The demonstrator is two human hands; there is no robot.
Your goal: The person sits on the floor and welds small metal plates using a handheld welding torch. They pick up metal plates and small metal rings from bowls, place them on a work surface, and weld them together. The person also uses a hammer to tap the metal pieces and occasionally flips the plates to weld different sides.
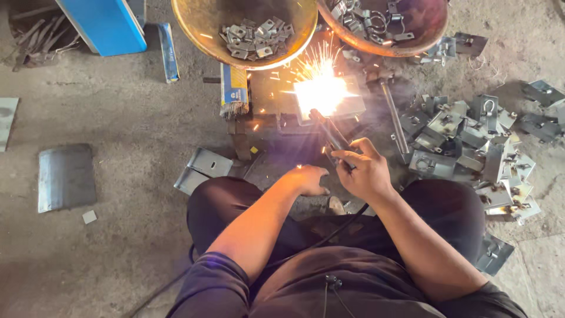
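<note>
Hands (338, 174) grip electrode holder (332, 134) below welding glare (319, 91).

Two packages lie on the floor ahead of me. A long, narrow blue box (168, 52) rests flat just right of the big blue panel, its face printed in pale lettering. Nearer the sparks, an opened blue-and-yellow packet (233, 89) lies below the rim of the left bowl, thin grey rods showing at its torn lower end.
</note>
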